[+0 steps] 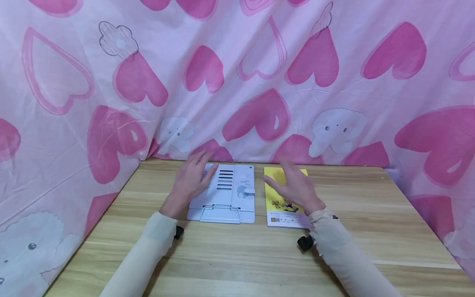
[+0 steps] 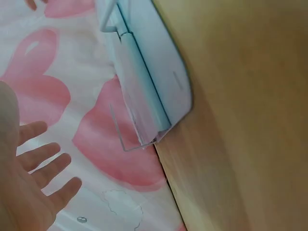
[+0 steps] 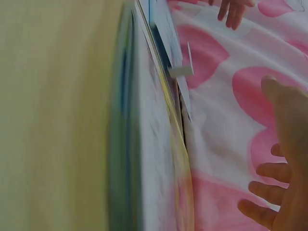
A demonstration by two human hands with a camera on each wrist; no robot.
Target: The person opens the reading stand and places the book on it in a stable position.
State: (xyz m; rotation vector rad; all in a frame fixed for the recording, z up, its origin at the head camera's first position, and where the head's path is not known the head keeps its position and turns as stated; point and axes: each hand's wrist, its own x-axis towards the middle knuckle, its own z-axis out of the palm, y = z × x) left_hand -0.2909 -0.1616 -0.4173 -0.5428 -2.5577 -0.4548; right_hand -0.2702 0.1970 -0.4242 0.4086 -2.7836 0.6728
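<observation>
A pale bluish-white folding book stand (image 1: 243,208) lies flat on the table, with a row of slots, a wire bracket at its near edge and a small clip on the right. My left hand (image 1: 189,179) is over its left part, fingers spread and holding nothing. Right of the stand lies a book (image 1: 272,197) with a yellow cover and a white strip of print along the bottom. Above its right part is my right hand (image 1: 297,187), fingers extended, nothing in its grasp. Both wrist views show the hands apart from these objects.
The wooden table (image 1: 222,260) has its back edge against a pink heart-patterned cloth (image 1: 237,103), which also hangs along the left and right sides. A narrow strip of wood separates the stand from the book.
</observation>
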